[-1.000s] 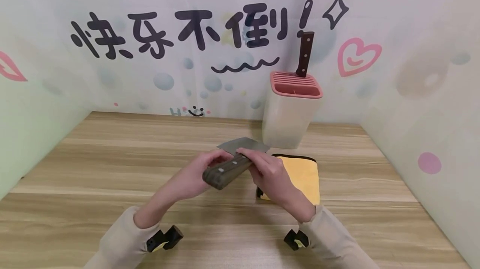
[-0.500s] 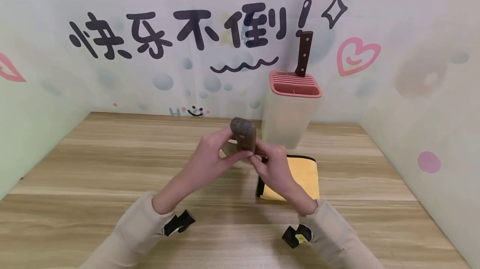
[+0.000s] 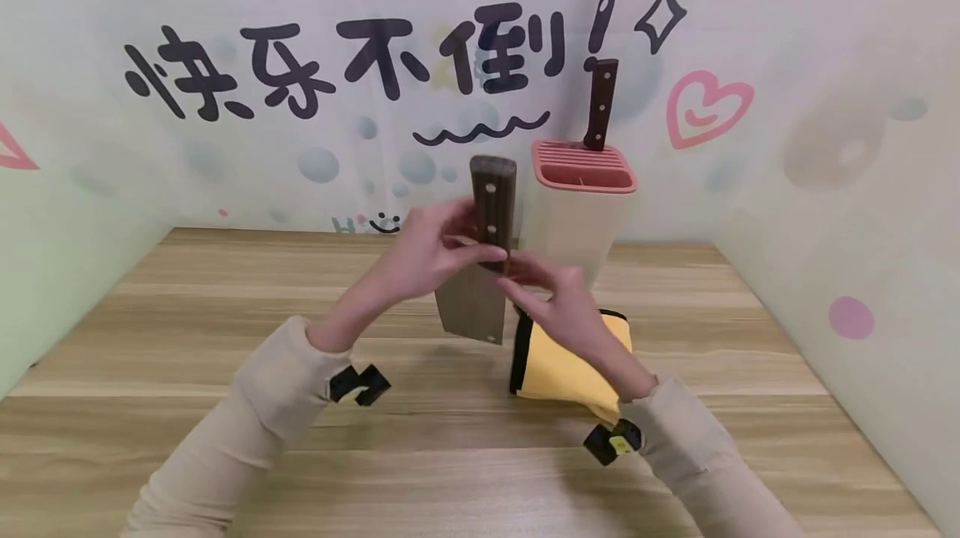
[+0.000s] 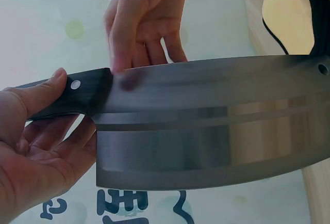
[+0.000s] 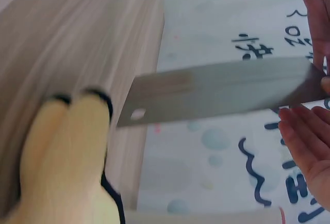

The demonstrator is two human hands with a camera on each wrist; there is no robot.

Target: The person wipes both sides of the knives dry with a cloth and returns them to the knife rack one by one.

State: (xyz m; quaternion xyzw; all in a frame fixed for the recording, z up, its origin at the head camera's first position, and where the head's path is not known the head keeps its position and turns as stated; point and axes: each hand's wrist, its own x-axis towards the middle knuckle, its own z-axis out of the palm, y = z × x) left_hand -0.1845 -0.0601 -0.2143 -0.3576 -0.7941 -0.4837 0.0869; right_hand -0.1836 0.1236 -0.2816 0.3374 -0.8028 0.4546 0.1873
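My left hand (image 3: 431, 251) grips a cleaver (image 3: 472, 305) by its dark riveted handle (image 3: 492, 201), thumb laid across it. The handle points up and the broad blade (image 4: 206, 126) hangs down over the table, with a small hole near its far corner. My right hand (image 3: 558, 296) is beside the blade's spine where it meets the handle. Its fingers (image 5: 304, 139) are fairly straight in the right wrist view; whether they touch the steel is hard to tell. Beneath the right forearm is a yellow cloth (image 3: 562, 367) with black edging, its near corner raised by the wrist.
A white knife block (image 3: 573, 226) with a pink slotted top stands at the back right. One knife with a brown handle (image 3: 602, 105) is in it. Printed walls enclose the wooden table (image 3: 225, 313) at the back and both sides.
The cleaver has swung from handle toward me to handle up, blade down. Both hands have risen; the right hand's hold has loosened. The cloth's near edge has shifted and buckled.
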